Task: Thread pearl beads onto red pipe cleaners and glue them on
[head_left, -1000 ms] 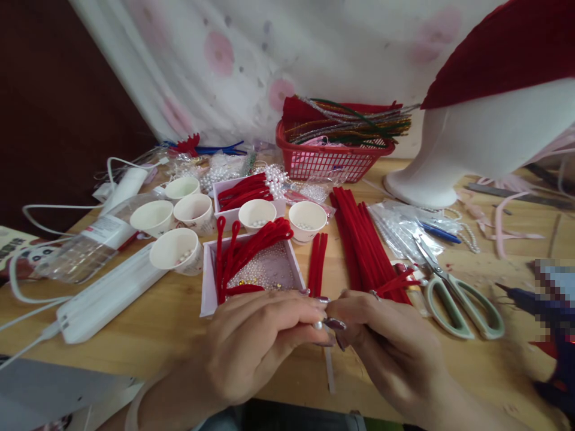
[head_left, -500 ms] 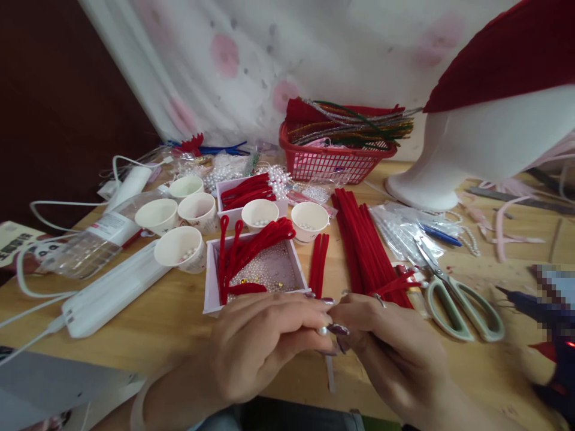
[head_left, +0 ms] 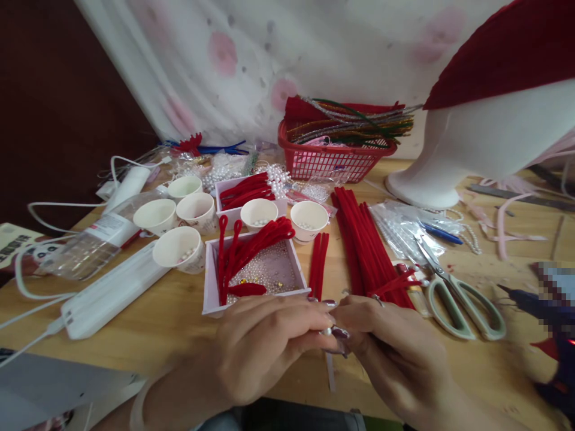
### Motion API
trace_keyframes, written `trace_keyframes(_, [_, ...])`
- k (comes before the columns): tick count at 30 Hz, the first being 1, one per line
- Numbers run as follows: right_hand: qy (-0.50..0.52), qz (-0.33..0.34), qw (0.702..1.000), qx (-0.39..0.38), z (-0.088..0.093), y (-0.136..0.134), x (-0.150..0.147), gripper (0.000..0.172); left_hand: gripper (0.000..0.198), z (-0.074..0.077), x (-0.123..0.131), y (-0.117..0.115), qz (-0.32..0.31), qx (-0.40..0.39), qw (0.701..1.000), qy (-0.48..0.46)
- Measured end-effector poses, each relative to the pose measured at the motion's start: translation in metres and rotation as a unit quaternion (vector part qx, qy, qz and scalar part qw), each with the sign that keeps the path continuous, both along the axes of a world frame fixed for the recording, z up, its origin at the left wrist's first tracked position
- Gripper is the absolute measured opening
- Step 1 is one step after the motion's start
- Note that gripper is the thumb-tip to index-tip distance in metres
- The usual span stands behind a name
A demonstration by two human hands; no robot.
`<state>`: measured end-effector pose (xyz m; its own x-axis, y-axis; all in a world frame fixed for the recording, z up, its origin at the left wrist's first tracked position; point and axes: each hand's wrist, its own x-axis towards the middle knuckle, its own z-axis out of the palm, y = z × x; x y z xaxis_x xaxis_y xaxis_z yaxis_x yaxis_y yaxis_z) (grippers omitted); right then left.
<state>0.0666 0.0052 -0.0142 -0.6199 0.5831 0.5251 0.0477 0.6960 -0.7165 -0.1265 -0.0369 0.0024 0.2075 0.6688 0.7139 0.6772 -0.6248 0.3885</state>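
Observation:
My left hand [head_left: 274,347] is closed at the front edge of the table, with a white pearl bead [head_left: 327,331] pinched at its thumb and fingertips. Against those fingertips, my right hand [head_left: 395,347] is also closed in a pinch. Whatever lies between its fingers is hidden. Just beyond the hands are a few short red pipe cleaners [head_left: 318,263] and a long bundle of red pipe cleaners [head_left: 366,245]. A white box [head_left: 211,287] beyond my left hand holds looped red pipe cleaners [head_left: 251,254] and small beads [head_left: 274,272].
Several paper cups [head_left: 178,248], some with beads, stand left and centre. Scissors [head_left: 462,299] lie right, near a dark glue gun [head_left: 534,305]. Behind are a red basket [head_left: 341,161] and a white foam mannequin head [head_left: 426,161]. A power strip [head_left: 112,293] lies left.
The pearl bead at my fingertips has shifted very slightly to the right. Both hands keep their pinch, and the view has moved a little.

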Motion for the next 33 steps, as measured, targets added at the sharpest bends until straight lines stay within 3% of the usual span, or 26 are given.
trace_keyframes(10, [0.016,0.023,0.999,0.017,-0.0012,0.0027,0.0002,0.033,0.017,-0.0031,-0.0038,-0.0025,-0.062,-0.005,0.997,-0.054])
trace_keyframes(27, [0.026,0.012,0.999,0.036,-0.0013,0.0021,-0.0041,0.037,0.015,-0.0039,-0.0042,-0.0039,-0.069,-0.030,0.993,-0.090])
trace_keyframes(33, [0.005,0.017,1.000,0.023,0.0000,0.0016,-0.0026,0.037,0.013,-0.0045,-0.0063,-0.0021,-0.107,-0.047,0.987,-0.112])
